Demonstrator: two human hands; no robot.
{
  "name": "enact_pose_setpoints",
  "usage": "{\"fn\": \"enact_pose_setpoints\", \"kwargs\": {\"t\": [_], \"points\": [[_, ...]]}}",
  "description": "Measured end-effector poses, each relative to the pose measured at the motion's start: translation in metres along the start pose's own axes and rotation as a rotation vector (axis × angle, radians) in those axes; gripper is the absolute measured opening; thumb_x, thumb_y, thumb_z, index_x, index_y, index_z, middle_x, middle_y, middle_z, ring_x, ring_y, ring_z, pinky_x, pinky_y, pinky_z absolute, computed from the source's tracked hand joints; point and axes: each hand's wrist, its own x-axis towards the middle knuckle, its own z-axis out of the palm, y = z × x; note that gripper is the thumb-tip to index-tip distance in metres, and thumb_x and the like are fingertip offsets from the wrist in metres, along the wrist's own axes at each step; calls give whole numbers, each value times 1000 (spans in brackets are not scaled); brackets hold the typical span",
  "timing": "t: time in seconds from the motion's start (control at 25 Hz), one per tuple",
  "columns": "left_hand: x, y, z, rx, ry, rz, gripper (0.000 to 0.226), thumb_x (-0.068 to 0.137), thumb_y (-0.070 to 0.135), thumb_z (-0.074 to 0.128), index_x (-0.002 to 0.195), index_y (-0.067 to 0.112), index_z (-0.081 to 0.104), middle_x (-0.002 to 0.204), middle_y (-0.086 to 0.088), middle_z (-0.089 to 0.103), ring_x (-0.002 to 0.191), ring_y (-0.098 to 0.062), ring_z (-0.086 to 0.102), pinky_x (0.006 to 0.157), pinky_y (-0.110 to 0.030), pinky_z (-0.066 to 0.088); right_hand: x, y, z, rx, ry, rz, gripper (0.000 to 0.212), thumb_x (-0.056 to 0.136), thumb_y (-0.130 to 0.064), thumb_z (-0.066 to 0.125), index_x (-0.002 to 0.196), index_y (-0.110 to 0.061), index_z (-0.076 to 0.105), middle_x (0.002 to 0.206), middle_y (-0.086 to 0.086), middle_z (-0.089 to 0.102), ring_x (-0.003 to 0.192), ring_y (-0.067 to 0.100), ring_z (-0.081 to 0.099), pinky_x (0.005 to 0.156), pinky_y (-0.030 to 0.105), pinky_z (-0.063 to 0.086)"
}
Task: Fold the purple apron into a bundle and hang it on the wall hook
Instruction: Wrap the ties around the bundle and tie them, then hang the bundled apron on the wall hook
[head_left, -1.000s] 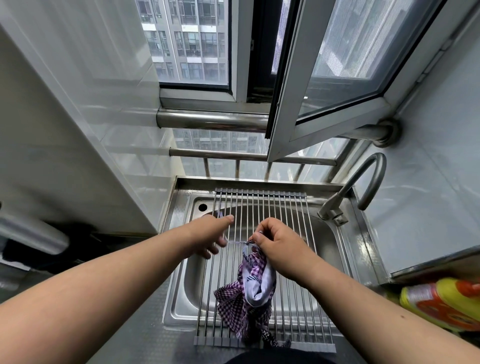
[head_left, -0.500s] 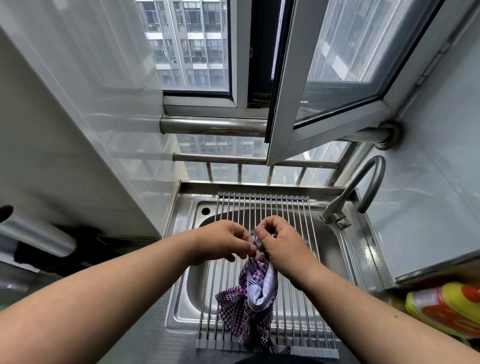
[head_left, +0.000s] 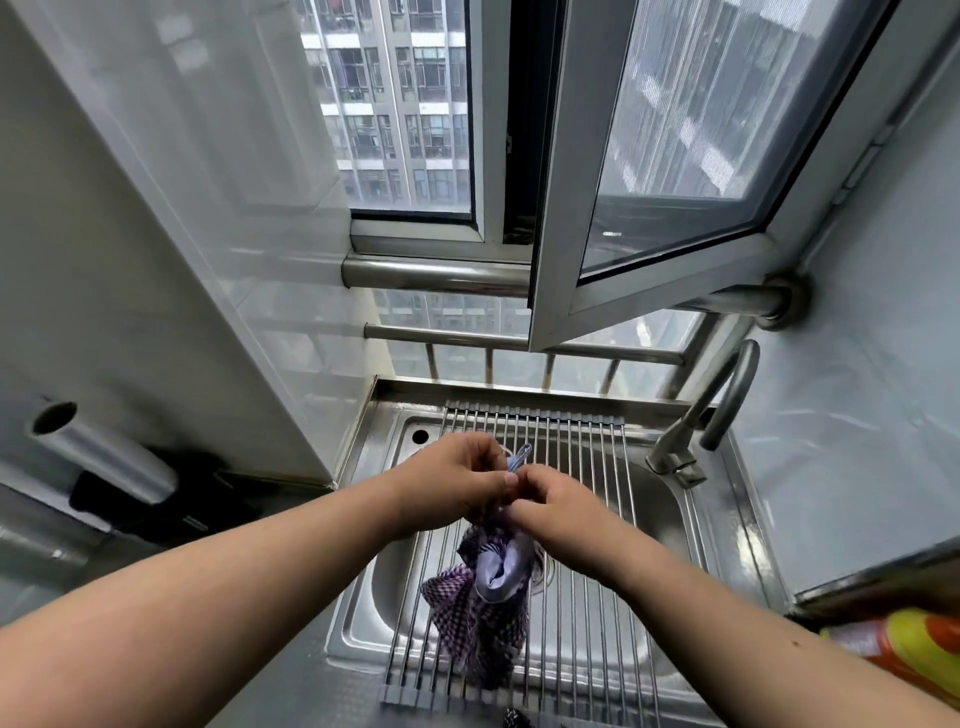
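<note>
The purple checked apron (head_left: 483, 608) hangs as a bunched bundle above the sink, its pale lining showing at the top. My left hand (head_left: 457, 486) and my right hand (head_left: 550, 506) meet at the bundle's top. Both pinch the apron's thin strap (head_left: 519, 457), and a small loop of it sticks up between my fingers. No wall hook is in view.
A steel sink (head_left: 363, 613) lies below with a roll-up wire rack (head_left: 587, 623) across it. A curved faucet (head_left: 722, 400) stands at the right. An open window sash (head_left: 649, 208) juts inward above. A metal tube (head_left: 98, 452) is at the left, a yellow-orange bottle (head_left: 904, 649) at the right.
My hands came together at the top of the bundle and rose slightly. The strap, stretched between them before, is now gathered into a small loop.
</note>
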Motion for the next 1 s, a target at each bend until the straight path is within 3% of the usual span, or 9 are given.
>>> {"fn": "enact_pose_setpoints", "kwargs": {"t": [0.08, 0.24, 0.36, 0.52, 0.72, 0.88, 1.0], "points": [[-3, 14, 0, 129, 56, 35, 18, 97, 19, 75, 93, 5, 63, 75, -6, 68, 67, -18, 64, 67, -40, 56, -3, -8, -6, -30, -41, -67, 11, 92, -20, 69, 100, -28, 70, 83, -9, 77, 77, 6, 74, 75, 33, 61], [-14, 58, -8, 477, 153, 157, 17, 96, 28, 74, 84, 26, 62, 76, 8, 67, 58, 4, 57, 56, -14, 48, -7, -28, -21, -48, -11, -147, 16, 96, -19, 67, 108, -28, 72, 99, -3, 79, 93, 11, 76, 89, 38, 62], [-23, 91, -17, 653, 181, 265, 23, 96, 33, 73, 80, 33, 57, 77, 10, 65, 61, 4, 57, 52, -11, 40, -18, -52, -32, -100, 61, -206, 15, 89, -21, 65, 97, -31, 71, 90, -6, 76, 86, 11, 72, 83, 38, 59], [-37, 133, -22, 757, 119, 443, 23, 94, 34, 74, 79, 32, 57, 81, 8, 67, 71, -4, 63, 59, -21, 46, -46, -82, -36, -93, 192, -243, 28, 87, -11, 57, 107, -26, 69, 99, 2, 77, 94, 19, 74, 87, 44, 61], [-66, 180, -14, 668, -26, 593, 19, 97, 34, 74, 87, 21, 64, 72, 3, 74, 62, -8, 73, 51, -21, 52, -111, -108, -25, 140, 491, -218, 40, 91, 9, 49, 109, -18, 73, 102, 7, 81, 103, 25, 77, 94, 44, 61], [-102, 215, 14, 667, -109, 741, 17, 95, 37, 73, 92, 21, 67, 80, 1, 75, 70, -14, 74, 67, -38, 65, -177, -118, -17, 257, 665, -150, 40, 94, 11, 50, 117, -14, 71, 106, 16, 80, 92, 24, 78, 75, 37, 63], [-135, 241, 50, 654, -200, 839, 12, 95, 32, 73, 90, 23, 68, 77, 2, 75, 65, -13, 74, 68, -43, 65, -238, -116, -11, 266, 836, -136, 41, 95, 12, 51, 114, -16, 73, 109, 16, 79, 105, 31, 76, 96, 50, 61]]}}
